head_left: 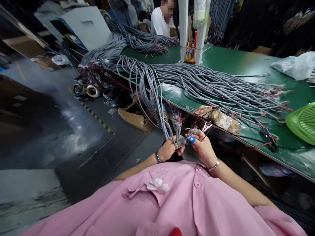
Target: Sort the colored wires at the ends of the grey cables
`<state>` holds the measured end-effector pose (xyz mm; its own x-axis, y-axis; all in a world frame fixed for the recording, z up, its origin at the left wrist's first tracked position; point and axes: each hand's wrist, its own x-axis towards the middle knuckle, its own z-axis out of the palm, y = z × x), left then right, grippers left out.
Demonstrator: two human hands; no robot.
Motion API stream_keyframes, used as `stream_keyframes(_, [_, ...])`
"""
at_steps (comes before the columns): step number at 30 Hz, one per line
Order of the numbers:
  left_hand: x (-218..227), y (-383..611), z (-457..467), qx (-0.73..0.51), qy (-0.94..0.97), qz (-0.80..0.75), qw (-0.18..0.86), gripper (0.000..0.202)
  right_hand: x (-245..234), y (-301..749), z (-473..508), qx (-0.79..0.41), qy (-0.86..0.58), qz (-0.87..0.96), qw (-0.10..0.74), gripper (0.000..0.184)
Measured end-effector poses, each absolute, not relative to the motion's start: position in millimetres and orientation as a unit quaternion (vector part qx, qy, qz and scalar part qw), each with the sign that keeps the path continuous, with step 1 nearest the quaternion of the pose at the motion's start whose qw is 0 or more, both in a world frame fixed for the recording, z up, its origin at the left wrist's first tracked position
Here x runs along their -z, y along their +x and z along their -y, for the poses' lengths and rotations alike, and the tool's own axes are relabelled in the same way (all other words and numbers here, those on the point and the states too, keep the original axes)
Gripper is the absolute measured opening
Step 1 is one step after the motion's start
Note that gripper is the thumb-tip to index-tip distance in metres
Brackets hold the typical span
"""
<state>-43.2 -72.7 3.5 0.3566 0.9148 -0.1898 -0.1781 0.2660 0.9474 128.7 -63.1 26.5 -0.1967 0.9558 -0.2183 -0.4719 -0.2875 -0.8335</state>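
The left hand (168,150) is holding a bunch of slim grey round-jacketed cables (169,130) upright, its grip closing firmly around them near their ends, just off the near edge of the long glossy green surface (228,55). Thin multicoloured stripped wires (178,122) are fanning out above that fist. The right hand (203,150), with a blue covering on its thumb, is sitting just beside it, its narrow grip apparently pinching a few more wire ends. The step in hand seems to be sorting or gathering cable ends, and the next move is probably calling for a steady left fist and a fine right-hand pinch, without bending the loose strands. The held cables are trailing back up to a large heap of grey cables (209,77) that is lying across the surface. Among containers, an open brown cardboard box (134,114) is standing below the surface's edge, its contents hiding in shadow; a crumpled translucent plastic bag (295,65) is lying at the far right, and I cannot tell what it is holding. A yellow-and-red labelled packet (190,54) is resting between the white posts (183,29), its contents not showing.
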Motion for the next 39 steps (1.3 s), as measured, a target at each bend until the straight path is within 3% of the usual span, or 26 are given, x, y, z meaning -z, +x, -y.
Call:
stream_keyframes(9, [-1,-48,60,-0.304,0.442,-0.323,0.78,0.045,-33,135,66,-0.704,-0.413,0.316,0.483,0.03])
stream_keyframes(16, [2,-43,54,-0.321,0.427,-0.338,0.775,0.036,-34,138,67,-0.684,-0.434,0.321,0.491,0.03])
stream_keyframes(28, [9,-43,47,-0.359,0.431,-0.329,0.76,0.038,-25,148,71,-0.79,-0.334,0.155,0.49,0.028])
stream_keyframes(39, [2,-43,42,-0.311,0.403,-0.242,0.826,0.045,-36,144,74,-0.792,-0.289,0.234,0.484,0.01])
